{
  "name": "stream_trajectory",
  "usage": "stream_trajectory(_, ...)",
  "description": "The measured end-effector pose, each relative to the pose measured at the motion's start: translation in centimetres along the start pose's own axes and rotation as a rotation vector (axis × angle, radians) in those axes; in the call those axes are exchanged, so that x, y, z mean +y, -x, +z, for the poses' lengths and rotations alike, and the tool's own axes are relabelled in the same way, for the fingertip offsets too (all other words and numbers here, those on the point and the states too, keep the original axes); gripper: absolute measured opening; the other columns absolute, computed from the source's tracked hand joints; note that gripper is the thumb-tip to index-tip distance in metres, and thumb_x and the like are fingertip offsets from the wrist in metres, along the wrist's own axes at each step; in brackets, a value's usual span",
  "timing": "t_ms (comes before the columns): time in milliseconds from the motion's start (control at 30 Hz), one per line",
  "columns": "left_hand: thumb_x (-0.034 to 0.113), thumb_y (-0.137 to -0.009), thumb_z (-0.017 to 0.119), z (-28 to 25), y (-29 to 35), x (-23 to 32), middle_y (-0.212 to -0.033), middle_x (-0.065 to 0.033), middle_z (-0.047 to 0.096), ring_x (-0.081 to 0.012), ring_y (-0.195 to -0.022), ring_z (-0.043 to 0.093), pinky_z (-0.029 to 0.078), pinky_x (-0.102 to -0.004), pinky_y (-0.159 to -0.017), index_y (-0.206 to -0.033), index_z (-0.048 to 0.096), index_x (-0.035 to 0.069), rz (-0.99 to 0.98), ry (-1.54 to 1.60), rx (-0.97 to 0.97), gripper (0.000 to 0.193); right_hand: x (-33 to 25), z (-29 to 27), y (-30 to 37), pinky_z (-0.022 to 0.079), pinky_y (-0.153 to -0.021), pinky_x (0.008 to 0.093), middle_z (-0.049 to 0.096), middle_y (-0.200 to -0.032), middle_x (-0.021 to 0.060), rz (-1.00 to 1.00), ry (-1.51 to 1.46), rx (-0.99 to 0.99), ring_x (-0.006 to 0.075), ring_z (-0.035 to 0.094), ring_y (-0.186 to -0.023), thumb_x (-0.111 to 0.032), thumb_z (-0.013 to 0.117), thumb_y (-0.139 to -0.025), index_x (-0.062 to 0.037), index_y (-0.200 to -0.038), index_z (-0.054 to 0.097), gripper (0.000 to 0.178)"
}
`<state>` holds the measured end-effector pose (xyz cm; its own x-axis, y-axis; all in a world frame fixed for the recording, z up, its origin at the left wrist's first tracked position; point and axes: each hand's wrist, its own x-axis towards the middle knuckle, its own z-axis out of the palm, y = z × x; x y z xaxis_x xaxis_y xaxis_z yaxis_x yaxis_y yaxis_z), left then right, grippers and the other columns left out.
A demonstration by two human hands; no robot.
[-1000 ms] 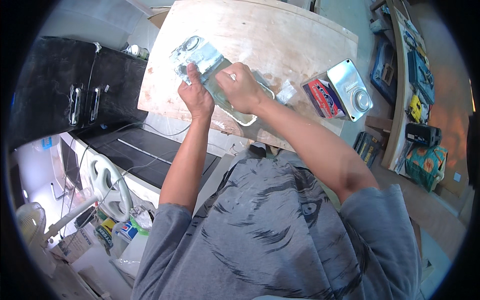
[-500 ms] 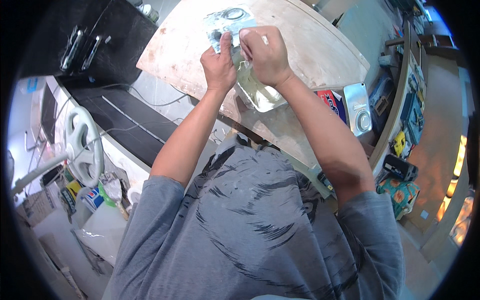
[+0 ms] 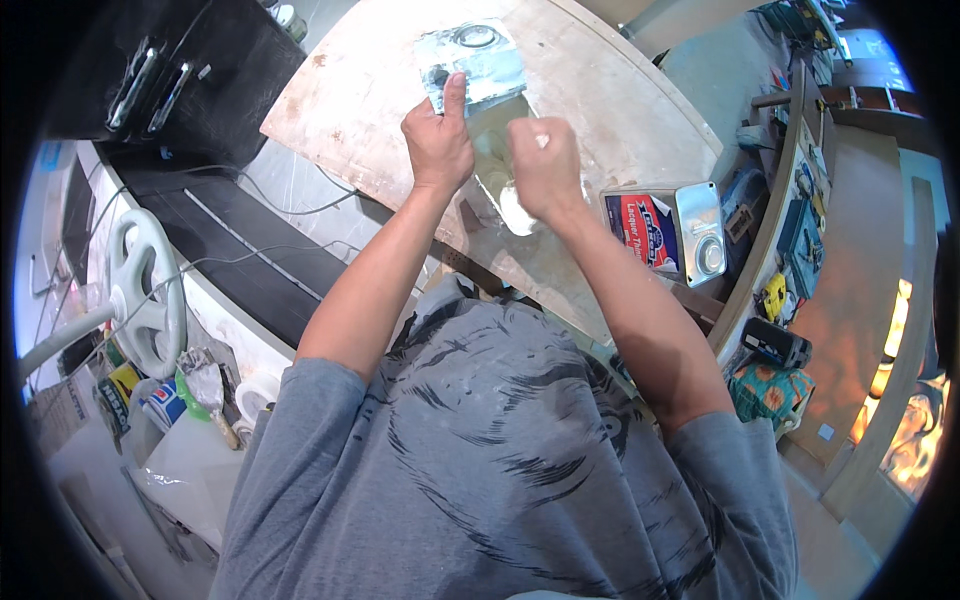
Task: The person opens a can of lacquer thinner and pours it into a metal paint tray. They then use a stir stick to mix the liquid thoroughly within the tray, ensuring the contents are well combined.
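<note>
A rectangular metal tin stands on the pale wooden board in front of me. Its silver end [image 3: 468, 62] with a round ring faces up, and below it a shiny, yellowish hollow [image 3: 491, 150] shows. My left hand [image 3: 438, 145] is closed on the tin's near left side, thumb pointing up along the silver end. Over the right side of the hollow, my right hand [image 3: 546, 165] makes a fist. A small pale bit shows at the top of that fist; I cannot make out what it is.
The pale wooden board [image 3: 340, 100] lies under the tin. To the right stands a second tin with a red and blue label [image 3: 640, 228] and a silver end [image 3: 700, 235]. A white handwheel [image 3: 150, 290], cables and clutter are on the left. A tool-laden ledge [image 3: 790, 225] runs along the right.
My right fist has come down toward me and to the right, away from my left thumb. More of the tin's silver end shows. The whole view has shifted slightly.
</note>
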<state>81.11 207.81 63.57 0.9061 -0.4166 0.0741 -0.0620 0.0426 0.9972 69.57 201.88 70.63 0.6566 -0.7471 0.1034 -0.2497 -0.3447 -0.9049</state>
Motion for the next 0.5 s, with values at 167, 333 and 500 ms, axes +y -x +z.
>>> stream_trajectory(167,0.047,-0.108,0.061,-0.1,-0.1,0.5,-0.072,-0.0099,0.068,-0.0143,-0.070,0.055,0.050,-0.0371,-0.069,-0.094,0.073,-0.007,0.023,-0.028,-0.007,0.056,-1.0,-0.7,-2.0,0.036,-0.050,0.0281,0.048,-0.057,-0.0017,0.063,-0.250,0.008,0.0083,0.046,-0.054,-0.019,0.055,-0.101,-0.0048,-0.061,0.053,0.043)
stream_trajectory(333,0.045,-0.109,0.060,0.0,0.0,0.7,-0.071,-0.0089,0.067,-0.0136,-0.070,0.055,0.050,-0.0362,-0.069,-0.094,0.072,-0.006,0.073,0.017,-0.024,0.055,-1.7,0.2,-4.3,0.040,-0.056,0.0365,0.050,-0.057,0.0128,-0.133,-0.350,-0.052,0.0134,0.043,-0.057,-0.017,0.055,-0.094,0.0076,-0.071,0.057,0.034)
stream_trajectory(500,0.044,-0.109,0.060,-0.2,-0.2,-0.1,-0.067,-0.0076,0.064,-0.0117,-0.067,0.053,0.049,-0.0348,-0.065,-0.087,0.069,-0.007,0.041,0.105,-0.090,0.056,0.6,1.4,-3.6,0.050,-0.064,0.0378,0.062,-0.064,0.0191,-0.385,-0.223,-0.255,0.0266,0.058,-0.058,-0.021,0.057,-0.093,0.0053,-0.075,0.066,0.033)
